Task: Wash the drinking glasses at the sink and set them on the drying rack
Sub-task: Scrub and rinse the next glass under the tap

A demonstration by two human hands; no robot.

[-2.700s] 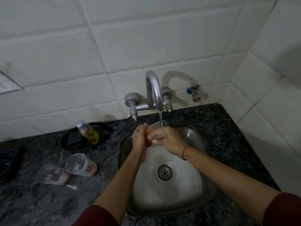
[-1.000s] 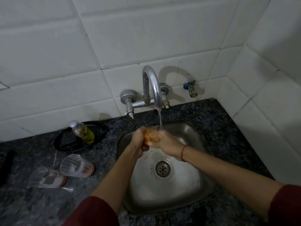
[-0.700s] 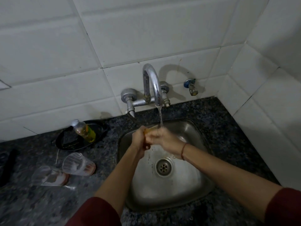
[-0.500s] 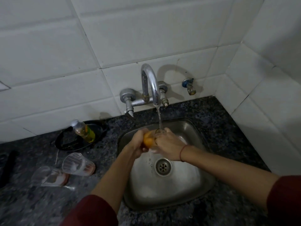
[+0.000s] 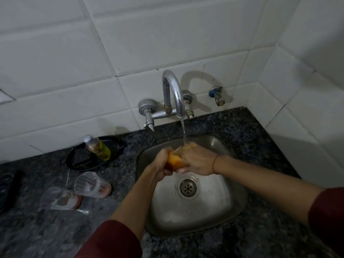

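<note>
White tiled walls meet a dark speckled counter [image 5: 46,229] that holds a steel sink [image 5: 240,185]. Over the basin, under water running from the faucet [image 5: 172,90] at twelve o'clock, the left hand [image 5: 160,165] and right hand [image 5: 200,161] both clasp an orange-tinted drinking glass [image 5: 175,161]. At the sink's nine o'clock, a second glass [image 5: 91,185] and a third glass [image 5: 59,199] lie on their sides, just beside each other.

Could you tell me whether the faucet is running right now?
On: a stream of water falls from the faucet spout onto the drinking glass that the left hand and right hand grip over the sink.
</note>
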